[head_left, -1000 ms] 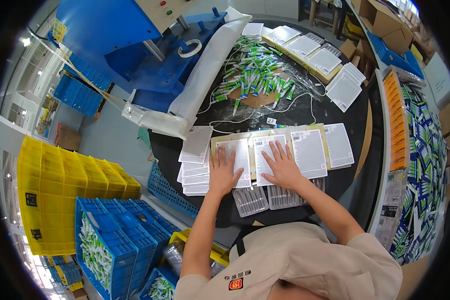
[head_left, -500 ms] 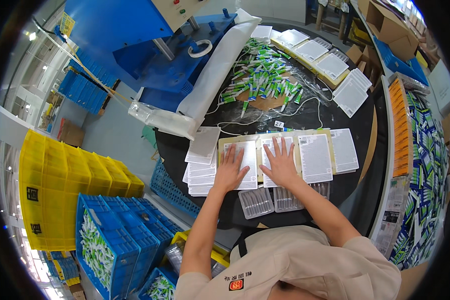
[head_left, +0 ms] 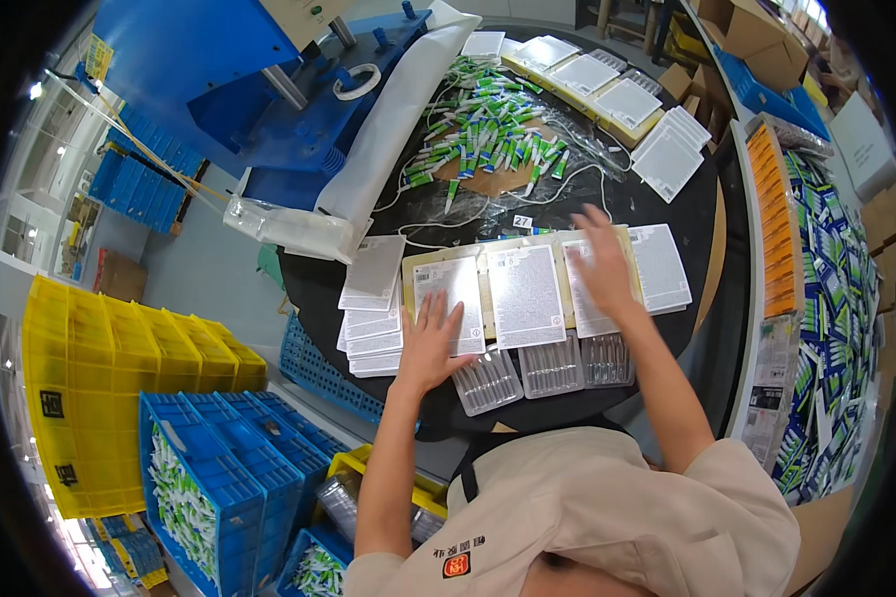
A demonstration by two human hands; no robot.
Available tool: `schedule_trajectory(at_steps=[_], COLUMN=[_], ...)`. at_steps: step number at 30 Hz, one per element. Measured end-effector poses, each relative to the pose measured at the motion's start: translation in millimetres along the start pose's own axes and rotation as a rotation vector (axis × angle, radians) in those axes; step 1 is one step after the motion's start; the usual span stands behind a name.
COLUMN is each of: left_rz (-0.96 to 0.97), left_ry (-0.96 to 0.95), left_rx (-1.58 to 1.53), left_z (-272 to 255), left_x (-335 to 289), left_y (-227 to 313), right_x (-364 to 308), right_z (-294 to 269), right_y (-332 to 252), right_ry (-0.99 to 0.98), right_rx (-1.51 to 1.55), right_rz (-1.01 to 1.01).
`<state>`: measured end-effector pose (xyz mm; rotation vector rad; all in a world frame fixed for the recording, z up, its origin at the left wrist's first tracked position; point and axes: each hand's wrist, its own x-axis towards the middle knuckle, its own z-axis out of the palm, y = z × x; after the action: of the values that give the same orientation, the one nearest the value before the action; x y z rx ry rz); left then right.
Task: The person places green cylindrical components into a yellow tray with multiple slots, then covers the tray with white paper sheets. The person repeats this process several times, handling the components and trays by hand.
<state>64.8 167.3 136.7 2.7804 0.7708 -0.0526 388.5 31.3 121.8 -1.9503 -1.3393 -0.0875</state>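
Near the table's [head_left: 314, 284] front edge, the left hand [head_left: 430, 343] lies flat, fingers spread, on a card [head_left: 450, 284]; the right hand [head_left: 605, 269], loose and blurred, is over another card [head_left: 589, 320] further right, perhaps touching it.

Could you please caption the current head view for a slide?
Left hand on one printed card, right hand over another, green-and-white tubes heaped beyond them on a black table.
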Motion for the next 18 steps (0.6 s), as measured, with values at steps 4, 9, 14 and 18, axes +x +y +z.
schedule_trajectory(at_steps=[4,9,14,18], left_rz=[0.023,0.065,0.094,0.062], left_ry=[0.007,0.036,0.066,0.095], left_rx=[-0.006,-0.094,-0.106,-0.102], left_z=[13,25,25,12], left_x=[4,8,11,11], left_y=[-10,-21,-25,-19], right_x=[-48,-107,-122,-130], right_z=[-84,-149,-134,-111], right_y=[106,184,198,251], right_ry=[0.186,0.183,0.216,0.456], right_rx=[-0.162,-0.419,-0.439,-0.617], right_rz=[0.342,0.588,0.494,0.727])
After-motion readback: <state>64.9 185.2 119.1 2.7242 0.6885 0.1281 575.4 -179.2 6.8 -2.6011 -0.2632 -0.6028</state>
